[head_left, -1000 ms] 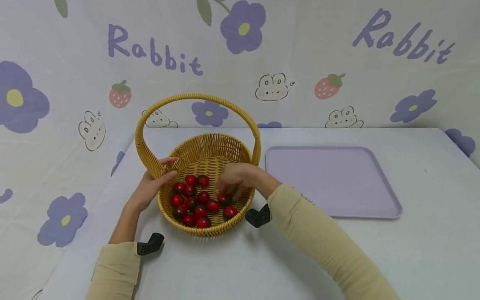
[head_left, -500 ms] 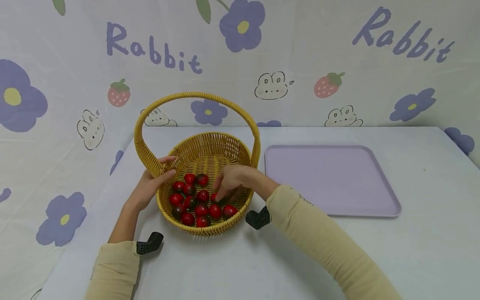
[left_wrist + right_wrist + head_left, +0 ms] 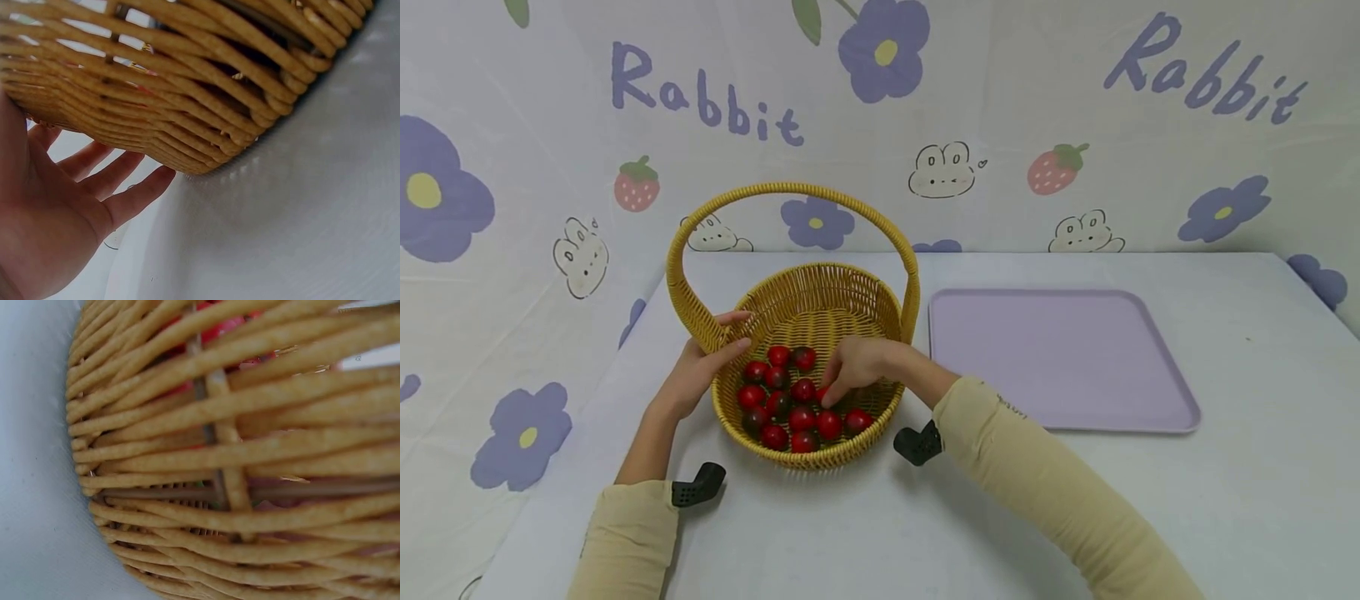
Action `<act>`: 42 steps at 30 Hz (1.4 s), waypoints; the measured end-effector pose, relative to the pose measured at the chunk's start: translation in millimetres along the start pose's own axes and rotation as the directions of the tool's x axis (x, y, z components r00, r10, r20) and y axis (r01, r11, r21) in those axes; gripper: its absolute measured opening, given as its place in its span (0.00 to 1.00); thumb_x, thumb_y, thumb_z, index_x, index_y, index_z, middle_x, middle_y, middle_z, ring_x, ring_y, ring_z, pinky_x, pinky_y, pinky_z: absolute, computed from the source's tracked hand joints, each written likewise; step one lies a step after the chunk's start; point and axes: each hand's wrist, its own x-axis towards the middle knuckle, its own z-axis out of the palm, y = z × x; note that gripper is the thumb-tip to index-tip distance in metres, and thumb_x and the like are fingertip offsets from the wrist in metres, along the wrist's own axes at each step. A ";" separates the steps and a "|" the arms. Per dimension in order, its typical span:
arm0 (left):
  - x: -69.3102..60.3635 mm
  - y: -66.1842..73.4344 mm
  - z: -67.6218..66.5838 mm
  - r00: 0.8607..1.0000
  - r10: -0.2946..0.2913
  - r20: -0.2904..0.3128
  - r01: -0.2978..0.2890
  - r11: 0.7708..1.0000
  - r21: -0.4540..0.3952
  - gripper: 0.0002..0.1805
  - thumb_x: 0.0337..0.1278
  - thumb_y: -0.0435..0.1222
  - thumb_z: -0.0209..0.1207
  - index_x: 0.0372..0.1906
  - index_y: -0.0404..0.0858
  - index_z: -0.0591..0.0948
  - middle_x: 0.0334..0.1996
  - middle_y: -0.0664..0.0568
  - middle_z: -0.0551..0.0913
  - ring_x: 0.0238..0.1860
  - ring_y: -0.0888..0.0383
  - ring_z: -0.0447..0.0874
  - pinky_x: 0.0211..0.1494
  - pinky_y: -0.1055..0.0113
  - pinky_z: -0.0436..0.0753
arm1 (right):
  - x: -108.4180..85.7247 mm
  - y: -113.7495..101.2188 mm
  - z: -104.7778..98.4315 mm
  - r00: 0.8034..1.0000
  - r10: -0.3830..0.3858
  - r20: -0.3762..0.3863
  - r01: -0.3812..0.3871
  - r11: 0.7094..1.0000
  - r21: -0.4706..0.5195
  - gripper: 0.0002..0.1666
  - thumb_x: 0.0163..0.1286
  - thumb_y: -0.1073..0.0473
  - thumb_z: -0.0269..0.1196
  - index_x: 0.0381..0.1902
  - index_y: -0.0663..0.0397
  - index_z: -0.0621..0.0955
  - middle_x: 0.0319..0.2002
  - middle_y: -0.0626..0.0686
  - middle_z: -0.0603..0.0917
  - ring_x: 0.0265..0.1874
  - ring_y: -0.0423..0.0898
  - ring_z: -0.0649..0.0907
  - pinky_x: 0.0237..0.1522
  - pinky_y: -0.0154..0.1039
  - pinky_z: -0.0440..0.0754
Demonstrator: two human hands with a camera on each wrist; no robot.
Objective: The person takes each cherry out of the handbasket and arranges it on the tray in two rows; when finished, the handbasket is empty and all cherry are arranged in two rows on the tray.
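Note:
A yellow woven basket (image 3: 820, 292) with a tall hoop handle stands on the white table, holding several dark red cherries (image 3: 801, 418). My left hand (image 3: 696, 375) holds the basket's left side by the handle's foot, thumb over the rim. In the left wrist view, the left hand's fingers (image 3: 112, 178) lie spread against the outer weave. My right hand (image 3: 857, 364) reaches inside the basket, thumb and fingertips pinching a red cherry (image 3: 822, 394), which they partly cover. The right wrist view is filled by the basket's outer wall (image 3: 237, 450), which hides the right hand.
To the right of the basket, a flat lilac tray (image 3: 1060, 358) with a low rim lies on the white tabletop (image 3: 850, 533). A patterned cloth (image 3: 985, 92) hangs behind the table. Black curved pieces (image 3: 700, 485) stick out at both wrists.
My right hand has shifted slightly left and down inside the basket, and its fingertips have come together on a cherry. Cherries near it have moved a little. My left hand keeps its hold.

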 end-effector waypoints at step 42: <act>-1.1 -1.2 0.0 1.000 0.013 -0.005 -0.013 1.000 0.002 0.28 0.66 0.38 0.56 0.67 0.33 0.65 0.68 0.42 0.61 0.69 0.47 0.57 0.68 0.47 0.57 | -43.6 1.0 -21.4 0.923 -0.326 -0.206 0.335 0.942 0.010 0.19 0.65 0.58 0.65 0.53 0.56 0.79 0.44 0.49 0.80 0.44 0.45 0.78 0.45 0.35 0.77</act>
